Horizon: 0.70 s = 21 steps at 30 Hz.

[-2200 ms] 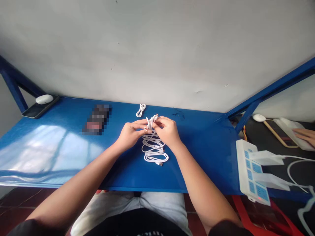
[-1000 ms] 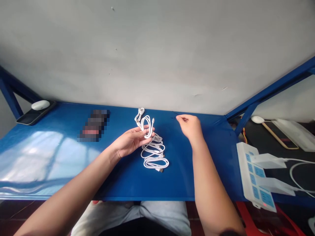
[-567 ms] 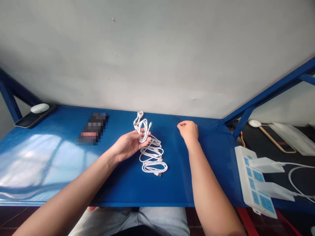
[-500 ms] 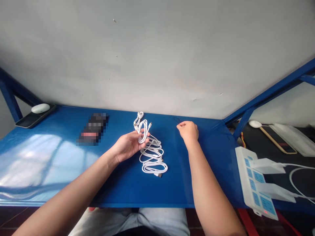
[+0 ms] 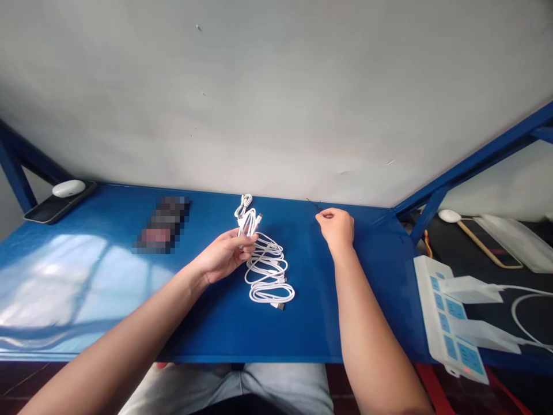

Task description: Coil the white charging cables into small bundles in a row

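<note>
My left hand (image 5: 231, 251) is closed around a coiled white USB cable (image 5: 247, 223), thumb across the loops and one plug sticking up. Beneath and to the right of that hand, several more coiled white cables (image 5: 272, 292) lie overlapping in a row on the blue table. Behind the held coil rests another white cable (image 5: 245, 203), bound with a dark tie. Near the wall my right hand (image 5: 337, 227) is pinched, with thin black twist ties (image 5: 314, 204) at its fingertips. How many ties it grips is too small to make out.
A pixelated dark object (image 5: 163, 225) lies left on the table (image 5: 311, 323). At the far left, a white rounded case (image 5: 69, 188) sits on a black pad (image 5: 47, 212). A white power strip (image 5: 449, 323) with plugged-in chargers stands at the right edge. The wall (image 5: 276, 104) rises directly behind.
My right hand has moved slightly right, with the black ties now showing more at its fingertips. My left hand has turned a little, its thumb now over the cable coil.
</note>
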{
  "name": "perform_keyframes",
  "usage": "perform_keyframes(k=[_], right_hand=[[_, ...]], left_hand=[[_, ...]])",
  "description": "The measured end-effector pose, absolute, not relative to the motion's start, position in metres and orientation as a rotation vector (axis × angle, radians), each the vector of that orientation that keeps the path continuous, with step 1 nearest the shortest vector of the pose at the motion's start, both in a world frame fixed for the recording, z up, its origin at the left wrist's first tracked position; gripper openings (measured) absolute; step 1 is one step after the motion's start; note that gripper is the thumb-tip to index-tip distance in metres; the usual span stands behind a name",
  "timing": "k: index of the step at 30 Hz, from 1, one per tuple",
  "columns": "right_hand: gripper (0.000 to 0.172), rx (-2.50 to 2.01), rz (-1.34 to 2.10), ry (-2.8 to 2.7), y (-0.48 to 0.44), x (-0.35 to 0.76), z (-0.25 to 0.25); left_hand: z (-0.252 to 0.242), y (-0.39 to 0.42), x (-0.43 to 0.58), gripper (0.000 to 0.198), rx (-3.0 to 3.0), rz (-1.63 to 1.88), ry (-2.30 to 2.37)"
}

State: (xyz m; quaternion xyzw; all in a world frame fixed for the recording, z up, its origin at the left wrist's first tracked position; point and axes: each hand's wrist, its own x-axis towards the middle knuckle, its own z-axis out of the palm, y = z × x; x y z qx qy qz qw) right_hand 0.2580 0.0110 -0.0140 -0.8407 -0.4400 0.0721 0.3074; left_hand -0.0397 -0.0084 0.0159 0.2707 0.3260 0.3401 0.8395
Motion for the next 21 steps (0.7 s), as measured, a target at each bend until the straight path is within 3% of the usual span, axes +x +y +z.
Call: perform_keyframes(k=[8,14,18,21], right_hand=[[0.018,-2.194,0.214,-1.304,0.008,0.259,-0.008],[0.012,-1.893,0.455,-1.240,0.004,0.248,0.000],[0.037,-1.471,0.785,-1.048,0.000,0.213,0.006],[0.037,-1.266,0.966,-1.004,-0.007,0.175,0.009]], left_hand=[[0.015,-0.009,-0.040,0.035,0.567,0.728,0.719],[0.015,-0.012,-0.036,0.038,0.700,0.755,0.814],[0.015,-0.013,-0.034,0.032,0.748,0.748,0.822],[0.015,-0.013,-0.033,0.027,0.769,0.737,0.789]])
